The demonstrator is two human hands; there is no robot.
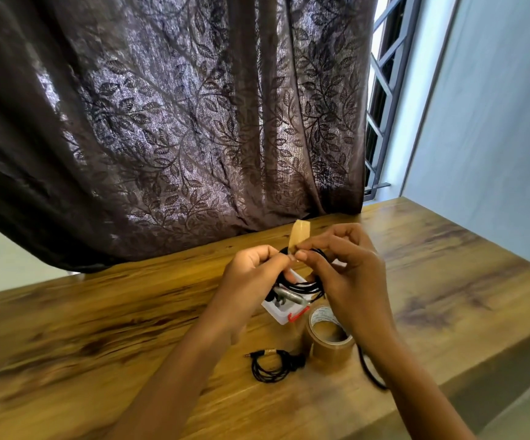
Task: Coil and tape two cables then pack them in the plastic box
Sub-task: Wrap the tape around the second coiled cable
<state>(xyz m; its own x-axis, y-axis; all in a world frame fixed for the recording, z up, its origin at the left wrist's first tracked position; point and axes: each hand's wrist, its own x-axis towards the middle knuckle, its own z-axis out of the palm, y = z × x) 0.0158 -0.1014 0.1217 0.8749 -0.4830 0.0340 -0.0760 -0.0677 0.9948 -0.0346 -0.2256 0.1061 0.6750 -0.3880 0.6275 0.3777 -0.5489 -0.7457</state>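
I see both hands up over the wooden bench (105, 315), working 1 coiled black cable (301, 285) held in the air just above the white plastic box (281, 312). Left hand (251, 274) is curled around the coil's left side, fingers clenched on the loops. Right hand (349, 268) is pinching a short strip of brown tape (300, 234) w/ thumb and forefinger at the top of the coil; the strip sticks up past the fingertips, lower end at the cable. A grey plug end hangs at the bottom of the coil, over the box. Box has a red latch (298, 315) on its near edge; can't tell what's inside, hands and cable cover most of it. Roll of brown tape (330, 339) sits just beside the box, nearer me, under the right wrist. 2nd cable (273, 365), thin, black, w/ a gold jack, lies coiled on the bench left of the roll. Dark leaf-pattern curtain (162, 122) hangs behind the bench.
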